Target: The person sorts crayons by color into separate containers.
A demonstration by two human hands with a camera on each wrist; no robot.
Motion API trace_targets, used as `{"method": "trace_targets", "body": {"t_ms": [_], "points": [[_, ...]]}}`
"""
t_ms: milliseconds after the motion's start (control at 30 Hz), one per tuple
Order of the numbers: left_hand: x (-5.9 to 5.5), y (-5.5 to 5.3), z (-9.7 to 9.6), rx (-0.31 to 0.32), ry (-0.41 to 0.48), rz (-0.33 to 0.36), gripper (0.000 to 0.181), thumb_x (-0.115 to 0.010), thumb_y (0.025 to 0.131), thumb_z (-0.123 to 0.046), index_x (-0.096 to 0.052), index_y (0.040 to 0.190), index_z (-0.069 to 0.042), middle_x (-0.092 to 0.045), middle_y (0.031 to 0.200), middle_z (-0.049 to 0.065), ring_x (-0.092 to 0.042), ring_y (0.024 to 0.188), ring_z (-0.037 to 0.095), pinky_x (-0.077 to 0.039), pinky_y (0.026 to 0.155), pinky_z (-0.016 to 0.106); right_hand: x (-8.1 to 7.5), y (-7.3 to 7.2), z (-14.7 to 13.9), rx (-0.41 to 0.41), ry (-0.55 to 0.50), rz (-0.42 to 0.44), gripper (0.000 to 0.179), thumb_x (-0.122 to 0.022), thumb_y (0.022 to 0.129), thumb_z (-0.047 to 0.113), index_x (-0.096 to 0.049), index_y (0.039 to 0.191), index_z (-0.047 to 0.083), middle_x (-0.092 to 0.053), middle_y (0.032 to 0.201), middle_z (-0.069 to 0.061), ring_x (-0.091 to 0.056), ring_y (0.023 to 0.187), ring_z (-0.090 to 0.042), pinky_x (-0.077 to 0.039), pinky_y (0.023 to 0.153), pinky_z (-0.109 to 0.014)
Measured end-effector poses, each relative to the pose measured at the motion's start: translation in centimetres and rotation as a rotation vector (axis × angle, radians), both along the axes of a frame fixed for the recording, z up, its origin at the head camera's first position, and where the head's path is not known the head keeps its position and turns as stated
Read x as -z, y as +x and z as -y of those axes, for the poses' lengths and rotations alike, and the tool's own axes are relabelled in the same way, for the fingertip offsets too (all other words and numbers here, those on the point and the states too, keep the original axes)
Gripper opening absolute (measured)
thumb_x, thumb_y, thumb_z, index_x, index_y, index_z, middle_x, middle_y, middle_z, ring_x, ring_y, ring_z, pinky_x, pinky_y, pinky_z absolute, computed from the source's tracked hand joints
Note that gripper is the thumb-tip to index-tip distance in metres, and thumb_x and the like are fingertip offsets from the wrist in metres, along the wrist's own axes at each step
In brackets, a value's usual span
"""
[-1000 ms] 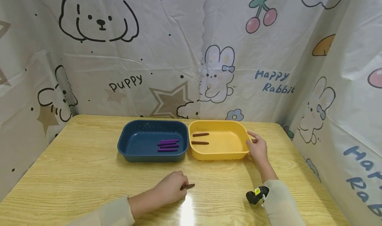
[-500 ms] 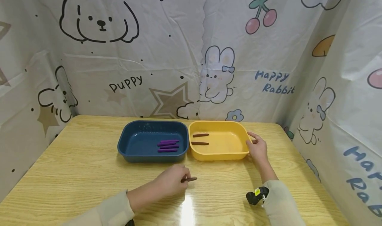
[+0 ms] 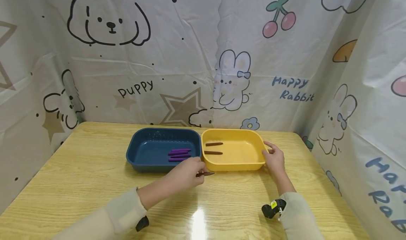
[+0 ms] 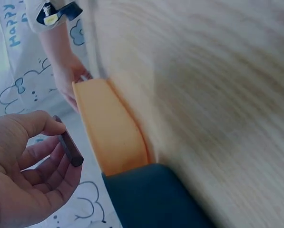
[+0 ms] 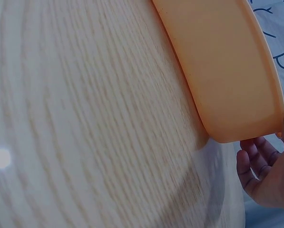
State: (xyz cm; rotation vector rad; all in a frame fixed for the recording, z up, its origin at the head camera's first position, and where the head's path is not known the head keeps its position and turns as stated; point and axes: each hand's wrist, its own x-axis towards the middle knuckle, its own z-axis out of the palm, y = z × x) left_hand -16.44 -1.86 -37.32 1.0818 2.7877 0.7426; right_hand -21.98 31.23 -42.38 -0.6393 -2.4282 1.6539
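Note:
My left hand pinches a brown crayon between thumb and fingers, its tip pointing right. It hangs just in front of the yellow tray, near where that tray meets the dark blue tray. At the yellow tray's right end, my right hand grips the rim, thumb at the edge and fingers outside the wall; the right wrist view shows those fingers curled by the end wall. Two brown crayons lie in the yellow tray's left part. Several purple crayons lie in the blue tray.
Both trays stand side by side on a wood-grain table towards its back edge. A printed cloth hangs behind and at both sides. A black wrist device sits at the right sleeve.
My left hand has lifted the brown crayon away from the front of the table and carried it forward and slightly right, towards the trays. My right hand stays at the yellow tray's rim.

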Motion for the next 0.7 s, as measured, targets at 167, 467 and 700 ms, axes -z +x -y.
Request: {"method": "trace_targets", "body": {"t_ms": [167,467,700], "points": [[-0.9,-0.7,-0.2,-0.006,-0.009,-0.023,0.006,-0.065,0.084,-0.011,-0.070,0.086,-0.009,-0.056,0.081,-0.002,-0.045,0.071,0.010,-0.041,0.061,0.020,0.2,0.0,-0.1,-0.005,-0.010,0.002,0.046,-0.047,0.095,0.012,-0.043,0.141,0.017,-0.047,0.113,-0.012,-0.059,0.081,-0.016,-0.054,0.057,-0.023],[-1.7,-1.9,-0.5,-0.040,-0.034,-0.048,0.007,-0.064,0.085,-0.014,-0.069,0.089,-0.011,-0.057,0.082,-0.002,-0.046,0.071,0.010,-0.042,0.061,0.020,0.2,-0.1,0.0,0.000,-0.002,-0.001,0.046,-0.047,0.095,0.012,-0.044,0.140,0.017,-0.047,0.113,-0.012,-0.059,0.082,-0.017,-0.055,0.058,-0.023],[-2.2,-3.1,-0.8,-0.084,-0.034,-0.069,0.010,-0.063,0.086,-0.014,-0.070,0.093,-0.011,-0.056,0.082,-0.001,-0.045,0.071,0.012,-0.041,0.063,0.024,0.2,-0.1,0.1,0.004,0.000,0.003,0.045,-0.047,0.096,0.012,-0.044,0.141,0.017,-0.047,0.114,-0.012,-0.058,0.082,-0.017,-0.054,0.057,-0.022]]}}
